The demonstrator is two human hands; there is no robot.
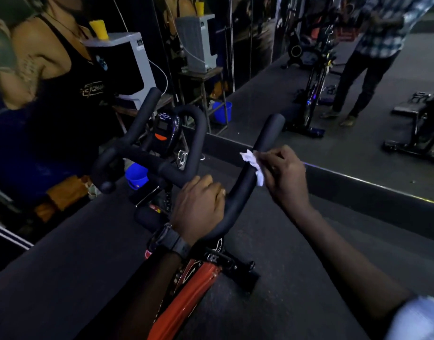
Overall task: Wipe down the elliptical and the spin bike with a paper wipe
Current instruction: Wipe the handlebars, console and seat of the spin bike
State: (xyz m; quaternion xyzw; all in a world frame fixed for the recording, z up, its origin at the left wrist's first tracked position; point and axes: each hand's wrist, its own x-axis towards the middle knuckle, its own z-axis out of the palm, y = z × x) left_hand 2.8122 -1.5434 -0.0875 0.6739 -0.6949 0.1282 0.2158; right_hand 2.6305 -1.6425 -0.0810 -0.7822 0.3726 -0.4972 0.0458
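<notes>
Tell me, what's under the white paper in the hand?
The paper wipe lies on the spin bike's right handlebar, gripped by the right hand. The bar's surface beneath is covered.

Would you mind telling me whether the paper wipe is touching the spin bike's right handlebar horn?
Touching. The head view shows the right hand pressing the paper wipe against the right handlebar horn, with no gap visible.

one spin bike (162,153), one paper wipe (254,165), two hands (198,207)
</notes>
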